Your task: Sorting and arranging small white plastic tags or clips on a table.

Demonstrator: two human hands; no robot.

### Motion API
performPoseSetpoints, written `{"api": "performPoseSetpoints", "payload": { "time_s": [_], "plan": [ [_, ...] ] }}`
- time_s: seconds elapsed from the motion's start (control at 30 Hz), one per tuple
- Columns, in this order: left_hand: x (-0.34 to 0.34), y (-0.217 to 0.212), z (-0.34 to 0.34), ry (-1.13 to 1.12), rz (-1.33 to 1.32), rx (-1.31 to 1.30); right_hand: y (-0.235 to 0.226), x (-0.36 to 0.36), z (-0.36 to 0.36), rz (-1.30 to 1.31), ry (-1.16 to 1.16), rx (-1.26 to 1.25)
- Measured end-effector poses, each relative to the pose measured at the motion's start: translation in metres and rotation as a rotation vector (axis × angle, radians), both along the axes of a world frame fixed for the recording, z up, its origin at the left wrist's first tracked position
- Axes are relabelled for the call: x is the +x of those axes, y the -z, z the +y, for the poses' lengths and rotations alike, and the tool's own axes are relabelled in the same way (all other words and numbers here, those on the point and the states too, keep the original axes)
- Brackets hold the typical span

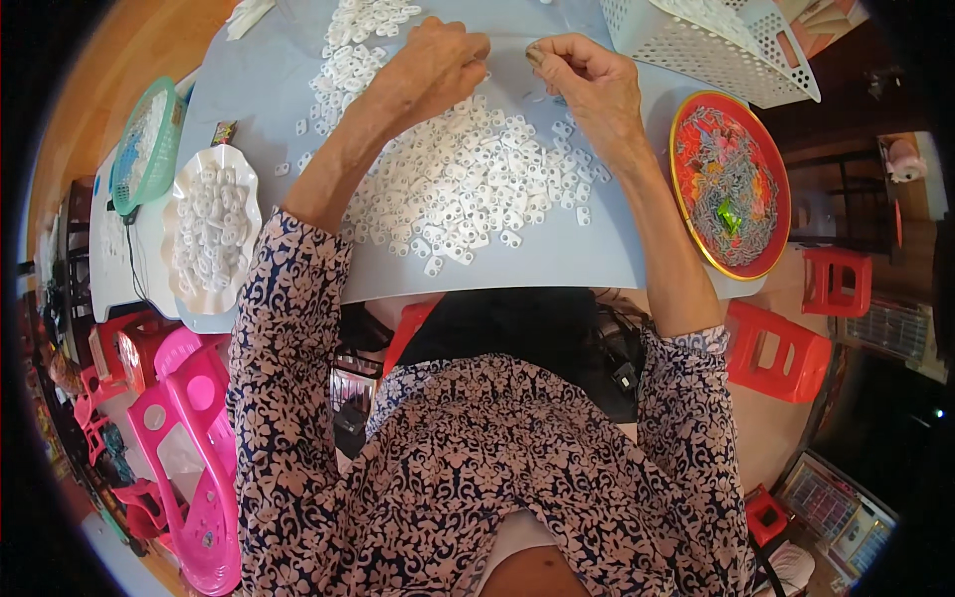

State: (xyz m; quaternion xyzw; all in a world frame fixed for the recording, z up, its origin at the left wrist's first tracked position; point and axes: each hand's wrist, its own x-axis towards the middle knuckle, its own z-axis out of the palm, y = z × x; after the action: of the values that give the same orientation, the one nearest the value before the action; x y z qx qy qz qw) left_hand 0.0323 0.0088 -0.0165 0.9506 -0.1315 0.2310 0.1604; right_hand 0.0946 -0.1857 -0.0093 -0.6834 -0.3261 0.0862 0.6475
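Above the far part of a heap of small white plastic pieces with holes [448,184], my left hand [435,68] is closed, its fingers curled inward. Whatever its fingertips may hold is hidden. Just to its right, my right hand [594,88] pinches with thumb and forefinger. Anything between those fingertips is too small to make out. The two hands are a short gap apart, over the grey-blue table [617,254]. To the right of my right forearm sits a round red tray [679,189] with many small grey, screw-like pieces [731,174] and a green wrapper [729,216].
At left, a scalloped white plate [251,184] holds more white pieces, beside a green basket [171,149]. A white perforated basket [686,55] stands at the far right. Red stools [781,350] are on the right, a pink plastic chair [204,468] on the left.
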Motion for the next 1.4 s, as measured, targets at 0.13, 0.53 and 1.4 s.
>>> {"api": "performPoseSetpoints", "payload": {
  "time_s": [0.13,0.53,1.4],
  "plan": [
    [-0.014,-0.011,0.006,0.012,0.075,-0.046,-0.003,0.002,0.0,0.005,-0.012,0.006],
    [-0.045,-0.003,-0.008,0.037,0.186,-0.143,0.004,0.006,0.008,0.032,-0.079,-0.017],
    [-0.022,-0.007,-0.019,0.103,0.39,-1.455,-0.002,0.003,0.009,0.111,-0.157,0.026]
  ]
}}
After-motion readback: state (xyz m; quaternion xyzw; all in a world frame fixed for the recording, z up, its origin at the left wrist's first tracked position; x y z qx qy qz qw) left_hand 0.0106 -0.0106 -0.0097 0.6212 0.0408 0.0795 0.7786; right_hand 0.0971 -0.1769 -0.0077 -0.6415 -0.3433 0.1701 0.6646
